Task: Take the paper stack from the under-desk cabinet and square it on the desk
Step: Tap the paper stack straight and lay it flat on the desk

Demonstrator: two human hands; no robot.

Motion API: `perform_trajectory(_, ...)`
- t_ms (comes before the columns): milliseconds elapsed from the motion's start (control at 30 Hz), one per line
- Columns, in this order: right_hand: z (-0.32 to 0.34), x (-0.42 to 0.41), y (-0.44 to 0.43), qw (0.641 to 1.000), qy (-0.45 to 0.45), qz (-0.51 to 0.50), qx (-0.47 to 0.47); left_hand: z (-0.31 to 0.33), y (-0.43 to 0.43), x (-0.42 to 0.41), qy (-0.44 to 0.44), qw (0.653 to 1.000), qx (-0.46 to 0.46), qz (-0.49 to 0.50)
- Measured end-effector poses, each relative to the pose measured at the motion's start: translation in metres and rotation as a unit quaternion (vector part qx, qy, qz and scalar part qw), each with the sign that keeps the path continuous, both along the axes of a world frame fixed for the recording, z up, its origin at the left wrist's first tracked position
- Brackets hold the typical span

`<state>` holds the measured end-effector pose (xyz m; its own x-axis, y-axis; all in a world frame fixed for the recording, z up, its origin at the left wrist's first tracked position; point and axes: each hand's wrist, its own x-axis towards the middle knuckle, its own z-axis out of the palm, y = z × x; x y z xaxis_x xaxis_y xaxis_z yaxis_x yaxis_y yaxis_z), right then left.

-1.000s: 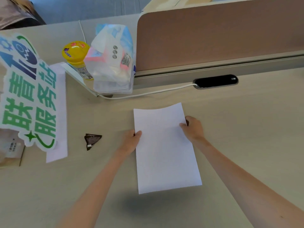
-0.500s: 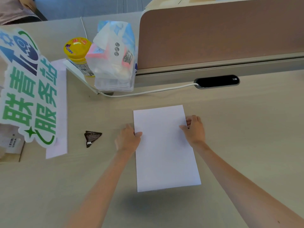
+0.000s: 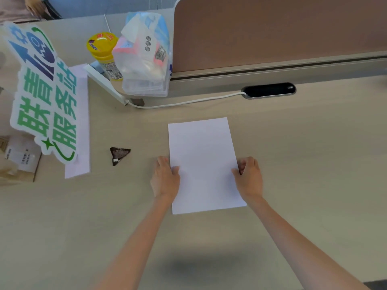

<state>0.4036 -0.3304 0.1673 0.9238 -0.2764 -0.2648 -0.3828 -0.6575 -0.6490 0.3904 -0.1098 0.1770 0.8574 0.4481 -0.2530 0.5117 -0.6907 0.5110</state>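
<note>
The paper stack is lying flat on the desk, out of the cabinet, so the fetching looks done. The left hand is pressing against its left long edge with its thumb resting on top; the right hand is cupping the right edge, fingers curled beside it. Both are lightly pinching the sides rather than gripping tight. The edges are appearing even, though sheet alignment is hard to judge from here. Probably only final squaring and letting go are remaining.
</note>
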Motion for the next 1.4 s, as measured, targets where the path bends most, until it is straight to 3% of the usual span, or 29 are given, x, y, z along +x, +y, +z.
perform_trajectory(267, 0.005, -0.017, 0.001, 1.000, 0.017, 0.021, 0.013, 0.001, -0.010, -0.019, -0.015, 1.000, 0.020, -0.003)
perform_trajectory(500, 0.005, -0.014, -0.006, 0.996, 0.041, 0.074, -0.013, -0.001, -0.002, -0.018, -0.015, 1.000, -0.018, 0.004)
perform_trajectory(600, 0.011, -0.008, -0.007, 0.996, 0.041, 0.078, -0.028, 0.003, -0.003, -0.016, -0.020, 1.000, 0.013, -0.011)
perform_trajectory(700, 0.018, 0.003, -0.001, 0.989, -0.010, 0.110, -0.096, 0.004, -0.009, -0.009, -0.083, 0.990, 0.077, -0.084)
perform_trajectory(833, 0.011, 0.029, 0.015, 0.952, -0.115, 0.233, -0.162, -0.007, -0.015, 0.017, -0.150, 0.942, 0.170, -0.249)
perform_trajectory(933, -0.004, 0.045, 0.028, 0.914, -0.137, 0.323, -0.204, -0.017, -0.017, 0.034, -0.133, 0.921, 0.190, -0.314)
perform_trajectory(1033, -0.024, 0.055, 0.032, 0.897, -0.114, 0.369, -0.216, -0.036, -0.013, 0.042, -0.100, 0.924, 0.192, -0.315)
perform_trajectory(1400, -0.043, 0.049, 0.028, 0.893, -0.115, 0.372, -0.227, -0.059, -0.006, 0.039, -0.069, 0.935, 0.198, -0.287)
